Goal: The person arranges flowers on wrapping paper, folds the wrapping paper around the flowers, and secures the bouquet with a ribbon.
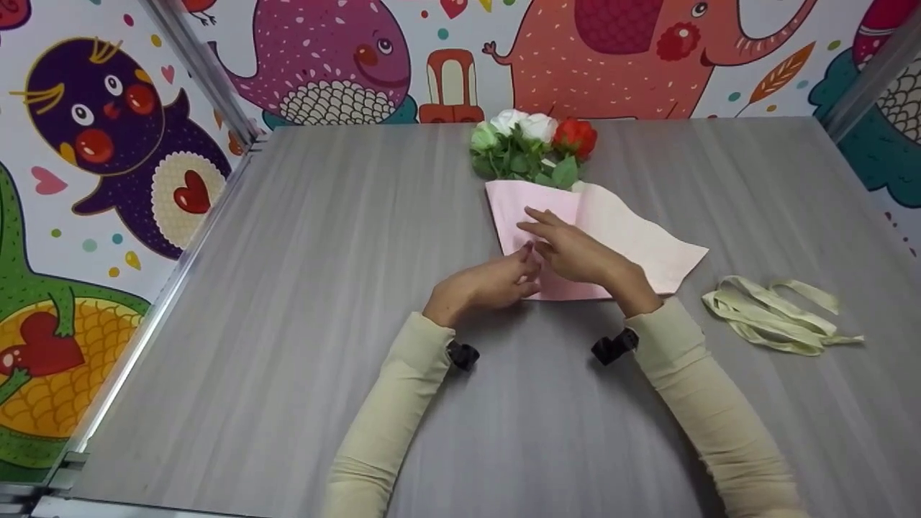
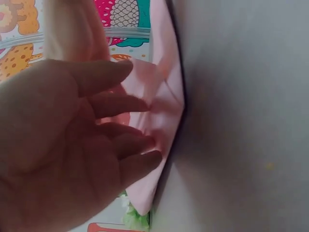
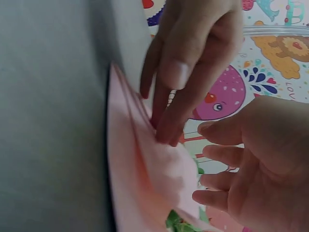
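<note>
A bunch of artificial-looking roses, white, greenish and red with green leaves, lies with its stems hidden under pink wrapping paper. The paper's left side is folded over, while its pale right side spreads flat. My left hand rests its fingertips on the folded flap near the lower left edge; in the left wrist view its fingers are extended against the paper. Just above the flap is my right hand, fingers spread; the right wrist view shows that hand holding nothing, apart from the paper.
A loose pale-green ribbon lies in a heap on the grey table, right of the paper. Cartoon-printed panels stand behind the table and at its sides. A metal rail runs along the left edge.
</note>
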Demonstrator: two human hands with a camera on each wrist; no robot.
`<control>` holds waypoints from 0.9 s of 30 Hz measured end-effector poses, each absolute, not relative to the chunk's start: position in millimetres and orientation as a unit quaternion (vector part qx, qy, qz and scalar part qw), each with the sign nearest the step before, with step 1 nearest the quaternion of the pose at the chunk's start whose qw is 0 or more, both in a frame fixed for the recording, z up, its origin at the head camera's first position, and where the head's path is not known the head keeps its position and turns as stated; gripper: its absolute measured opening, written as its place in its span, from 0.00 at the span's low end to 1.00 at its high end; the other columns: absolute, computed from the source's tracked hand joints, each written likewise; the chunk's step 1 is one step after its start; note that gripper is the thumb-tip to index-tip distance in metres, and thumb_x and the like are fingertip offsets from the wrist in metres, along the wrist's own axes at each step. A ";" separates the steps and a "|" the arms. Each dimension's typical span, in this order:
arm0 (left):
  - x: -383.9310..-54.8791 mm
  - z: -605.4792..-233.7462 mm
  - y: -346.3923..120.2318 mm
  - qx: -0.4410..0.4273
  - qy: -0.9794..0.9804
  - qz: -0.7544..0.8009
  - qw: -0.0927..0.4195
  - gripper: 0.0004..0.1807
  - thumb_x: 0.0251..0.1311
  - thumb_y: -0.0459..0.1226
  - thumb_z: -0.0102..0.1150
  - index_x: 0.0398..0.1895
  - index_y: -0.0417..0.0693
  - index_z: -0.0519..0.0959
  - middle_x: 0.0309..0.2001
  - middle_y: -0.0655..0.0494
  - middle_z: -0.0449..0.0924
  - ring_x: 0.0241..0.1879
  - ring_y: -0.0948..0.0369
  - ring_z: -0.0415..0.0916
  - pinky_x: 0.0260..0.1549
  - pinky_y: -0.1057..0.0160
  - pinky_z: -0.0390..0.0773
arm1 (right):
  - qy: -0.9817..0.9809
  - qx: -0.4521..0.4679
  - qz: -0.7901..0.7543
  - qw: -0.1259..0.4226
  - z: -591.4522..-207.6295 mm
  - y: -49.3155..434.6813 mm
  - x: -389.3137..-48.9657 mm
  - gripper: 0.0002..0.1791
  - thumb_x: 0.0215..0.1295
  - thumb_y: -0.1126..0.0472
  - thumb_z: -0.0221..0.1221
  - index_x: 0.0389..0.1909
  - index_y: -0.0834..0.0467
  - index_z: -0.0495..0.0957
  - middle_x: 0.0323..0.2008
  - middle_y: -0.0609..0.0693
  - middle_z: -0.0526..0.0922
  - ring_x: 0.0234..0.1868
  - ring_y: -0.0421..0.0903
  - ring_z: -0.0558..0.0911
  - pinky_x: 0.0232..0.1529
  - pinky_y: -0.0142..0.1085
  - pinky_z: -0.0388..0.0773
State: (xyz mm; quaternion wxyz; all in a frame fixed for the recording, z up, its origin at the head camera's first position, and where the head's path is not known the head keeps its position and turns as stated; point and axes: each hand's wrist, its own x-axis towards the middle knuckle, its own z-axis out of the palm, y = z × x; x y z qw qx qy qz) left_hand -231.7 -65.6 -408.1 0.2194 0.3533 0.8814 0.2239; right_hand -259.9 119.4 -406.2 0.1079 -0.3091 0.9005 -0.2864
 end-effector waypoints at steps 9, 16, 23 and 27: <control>-232.0 -399.7 -82.4 0.264 0.914 0.216 0.221 0.13 0.73 0.40 0.54 0.40 0.37 0.80 0.35 0.54 0.76 0.31 0.61 0.67 0.33 0.66 0.67 | 0.908 -0.305 -0.249 0.145 -419.6 120.5 -261.0 0.35 0.70 0.62 0.60 0.74 0.65 0.61 0.79 0.65 0.50 0.78 0.70 0.47 0.77 0.60 0.46; -234.1 -402.0 -86.9 0.185 0.943 0.178 0.211 0.25 0.72 0.44 0.55 0.60 0.31 0.74 0.61 0.39 0.76 0.57 0.53 0.75 0.60 0.58 0.73 | 0.906 -0.286 -0.254 0.182 -423.1 120.0 -261.7 0.42 0.66 0.56 0.65 0.76 0.62 0.57 0.80 0.63 0.44 0.79 0.69 0.42 0.78 0.59 0.42; -244.0 -412.3 -86.6 0.126 0.951 0.179 0.217 0.50 0.69 0.48 0.59 0.80 0.38 0.40 0.82 0.42 0.36 0.82 0.48 0.37 0.78 0.48 0.47 | 0.908 -0.280 -0.245 0.190 -424.9 115.8 -259.0 0.47 0.63 0.53 0.68 0.78 0.57 0.55 0.81 0.62 0.43 0.79 0.70 0.41 0.78 0.60 0.43; -258.3 -412.4 -86.3 0.128 0.960 0.152 0.200 0.56 0.64 0.55 0.63 0.81 0.43 0.38 0.83 0.46 0.34 0.81 0.45 0.35 0.75 0.36 0.47 | 0.913 -0.272 -0.233 0.193 -425.5 113.4 -258.0 0.48 0.63 0.52 0.68 0.79 0.56 0.54 0.81 0.60 0.42 0.79 0.69 0.42 0.77 0.60 0.43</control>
